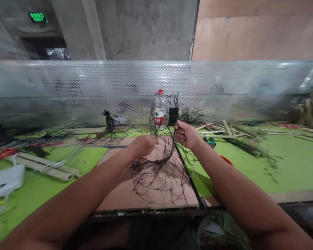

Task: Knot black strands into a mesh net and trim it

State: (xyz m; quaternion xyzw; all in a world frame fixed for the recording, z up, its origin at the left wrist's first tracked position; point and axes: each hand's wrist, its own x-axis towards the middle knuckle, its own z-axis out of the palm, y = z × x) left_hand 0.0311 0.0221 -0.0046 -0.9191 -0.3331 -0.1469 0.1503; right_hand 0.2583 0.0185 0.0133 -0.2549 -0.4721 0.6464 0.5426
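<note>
"What lies on the plywood board (146, 196)?"

"Black netting (161, 173), bunched up and hanging between both hands."

"And the fingers?"

"Right hand (187, 134) clenched on its strands; left hand (143, 146) curled closed on them too (fingertips mostly hidden from here)."

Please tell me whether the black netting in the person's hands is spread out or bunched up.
Spread: the black netting hangs in wide loops from the left hand and right hand over the pinkish board.
</note>
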